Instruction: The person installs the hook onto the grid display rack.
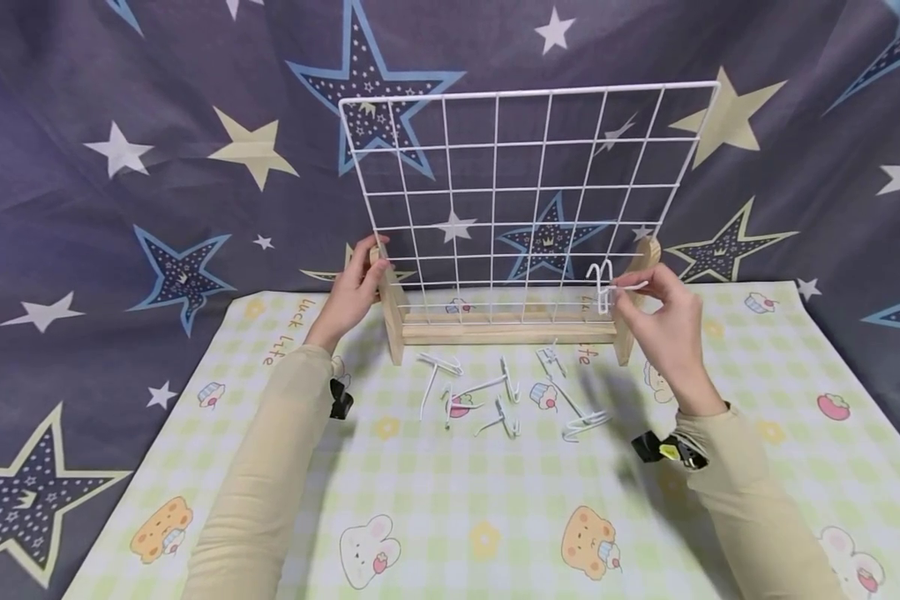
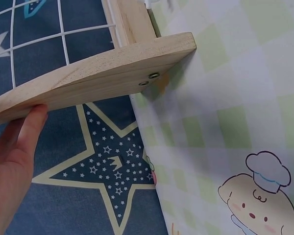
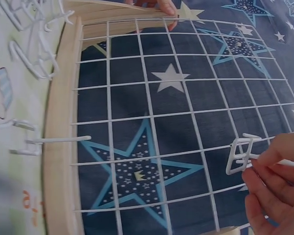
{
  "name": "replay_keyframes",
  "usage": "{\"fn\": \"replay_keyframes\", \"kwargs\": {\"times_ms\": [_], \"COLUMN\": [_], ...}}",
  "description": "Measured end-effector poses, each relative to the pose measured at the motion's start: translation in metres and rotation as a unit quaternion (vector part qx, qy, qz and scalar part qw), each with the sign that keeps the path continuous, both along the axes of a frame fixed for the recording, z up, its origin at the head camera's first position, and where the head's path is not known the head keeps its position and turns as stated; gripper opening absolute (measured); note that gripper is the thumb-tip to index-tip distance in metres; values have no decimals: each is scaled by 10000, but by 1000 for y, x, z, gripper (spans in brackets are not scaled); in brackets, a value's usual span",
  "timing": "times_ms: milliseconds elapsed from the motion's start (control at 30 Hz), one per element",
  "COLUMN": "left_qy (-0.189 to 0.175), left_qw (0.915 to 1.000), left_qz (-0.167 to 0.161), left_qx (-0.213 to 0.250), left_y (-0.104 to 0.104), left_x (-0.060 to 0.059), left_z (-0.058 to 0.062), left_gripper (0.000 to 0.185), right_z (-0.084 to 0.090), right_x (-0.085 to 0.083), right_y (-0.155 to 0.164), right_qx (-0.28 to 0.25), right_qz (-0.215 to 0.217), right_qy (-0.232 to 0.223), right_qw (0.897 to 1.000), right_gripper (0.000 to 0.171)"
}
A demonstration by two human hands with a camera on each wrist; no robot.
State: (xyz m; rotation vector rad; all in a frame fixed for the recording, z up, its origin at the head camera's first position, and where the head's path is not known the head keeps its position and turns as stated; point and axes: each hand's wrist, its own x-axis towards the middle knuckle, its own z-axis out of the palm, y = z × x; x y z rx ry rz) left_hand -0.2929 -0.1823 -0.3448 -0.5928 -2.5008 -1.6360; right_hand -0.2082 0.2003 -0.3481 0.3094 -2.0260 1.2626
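Note:
A white wire grid panel point(image 1: 521, 188) leans in a wooden stand point(image 1: 510, 333). My left hand point(image 1: 352, 292) grips the upper end of the stand's left side piece, its thumb toward me; the left wrist view shows fingers against the wood point(image 2: 88, 78). At the grid's lower right, my right hand point(image 1: 667, 325) pinches a white wire hook point(image 3: 231, 160) by its prong. The hook's looped bracket faces the grid wires; I cannot tell whether it touches them. Several loose white hooks point(image 1: 587, 423) lie on the table in front of the stand.
A green checked tablecloth point(image 1: 435, 500) with cartoon prints covers the table. Behind the grid hangs a dark star-patterned cloth point(image 1: 195, 83), close to the table's back edge. The loose hooks lie between my two forearms.

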Motion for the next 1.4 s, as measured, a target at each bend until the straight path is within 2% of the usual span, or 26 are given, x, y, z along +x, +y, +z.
{"fn": "replay_keyframes", "kwargs": {"times_ms": [167, 467, 700, 967, 1167, 1233, 1300, 1400], "left_qy": [-67, 27, 108, 143, 144, 112, 124, 141], "left_qw": [10000, 9999, 9997, 9996, 9993, 9994, 9993, 9992], "left_qz": [63, 87, 189, 240, 316, 295, 302, 316], "left_qx": [-26, -109, -66, -93, -153, -160, -187, -217], "left_y": [1, -1, -11, -9, -7, -4, -4, 1], "left_x": [2, 0, -20, -22, -20, -13, -13, -5], "left_z": [1, -1, -22, -27, -27, -19, -18, -8], "left_gripper": [41, 41, 42, 43, 42, 42, 43, 41], "right_z": [8, 30, 45, 63, 78, 82, 85, 92], "right_x": [-7, -7, -11, -17, -20, -24, -29, -34], "right_y": [4, 11, 15, 20, 20, 23, 27, 30], "right_qx": [54, 125, 89, 152, 99, 177, 315, 485], "right_qz": [-59, -161, -462, -864, -964, -945, -946, -978], "right_qy": [222, 452, 540, 618, 745, 934, 1177, 1429], "right_qw": [9997, 9988, 9974, 9942, 9925, 9910, 9880, 9837], "right_gripper": [10, 8, 7, 8, 10, 11, 11, 12]}}
